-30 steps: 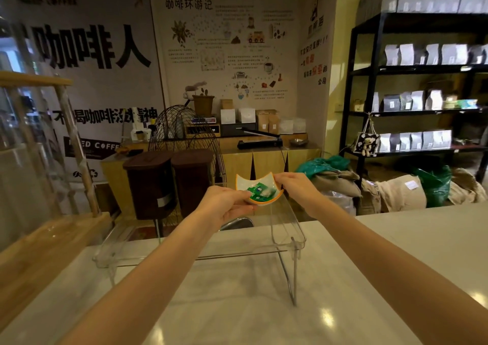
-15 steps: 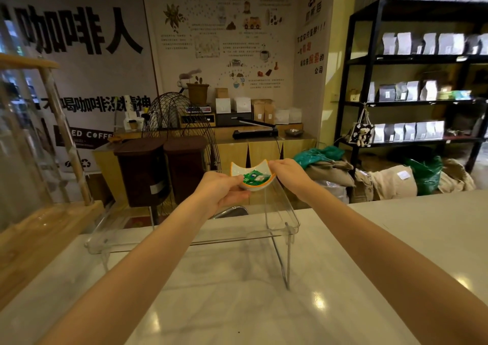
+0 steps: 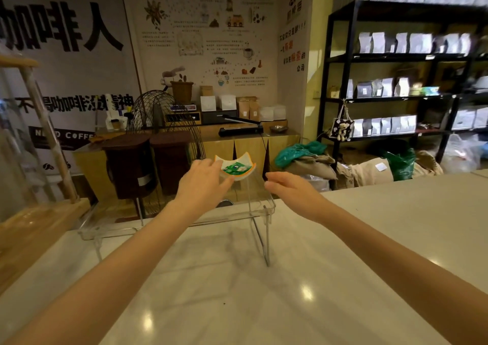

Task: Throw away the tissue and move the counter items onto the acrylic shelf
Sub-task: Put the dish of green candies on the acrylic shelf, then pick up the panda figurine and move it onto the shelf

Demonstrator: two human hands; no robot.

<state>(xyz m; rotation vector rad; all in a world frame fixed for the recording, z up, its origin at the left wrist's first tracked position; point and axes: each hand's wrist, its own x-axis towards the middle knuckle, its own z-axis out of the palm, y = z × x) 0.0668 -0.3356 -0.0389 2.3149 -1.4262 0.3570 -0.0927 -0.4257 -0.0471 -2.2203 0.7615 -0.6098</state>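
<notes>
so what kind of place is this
Most likely a coffee shop or roastery. A wall poster shows coffee drawings, black shelves hold rows of bagged goods, and a bag sealer sits on the wooden back counter.

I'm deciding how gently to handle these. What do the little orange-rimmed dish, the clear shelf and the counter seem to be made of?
Orange-rimmed dish: likely glazed ceramic, with a glossy white inside and a curved rim.
Clear shelf: see-through acrylic or similar plastic, with bright bent edges.
Counter: polished pale stone, perhaps marble; faint veining and sharp lamp reflections show.
</notes>
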